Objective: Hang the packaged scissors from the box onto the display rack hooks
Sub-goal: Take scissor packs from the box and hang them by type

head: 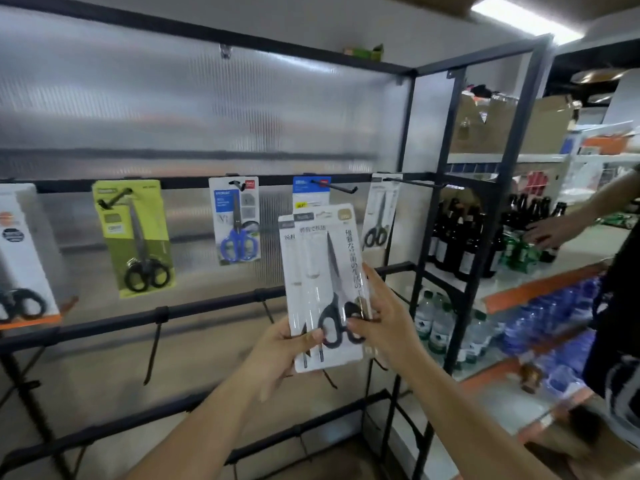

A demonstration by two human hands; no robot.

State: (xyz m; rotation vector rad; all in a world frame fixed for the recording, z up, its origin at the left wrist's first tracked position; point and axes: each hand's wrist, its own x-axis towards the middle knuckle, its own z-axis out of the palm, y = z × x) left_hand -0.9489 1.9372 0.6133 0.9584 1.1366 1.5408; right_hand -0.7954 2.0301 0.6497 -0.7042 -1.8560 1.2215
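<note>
Both my hands hold white scissors packs [325,271] upright in front of the display rack [207,183]. My left hand [280,355] grips the bottom left corner; my right hand [384,313] pinches the lower right edge. At least two packs overlap. A bare hook [337,186] juts out just above them, with a blue-topped pack [309,191] behind. A long hook [414,182] to the right carries a white pack [380,213]. Further left hang a blue-handled pack [235,220], a green pack [133,237] and an orange-white pack [20,258]. The box is out of view.
Lower rails carry bare hooks [154,344]. To the right, shelves hold dark bottles [460,237], water bottles [440,323] and blue packs. Another person's hand [547,230] reaches to those bottles. Cardboard boxes [512,123] sit on the top shelf.
</note>
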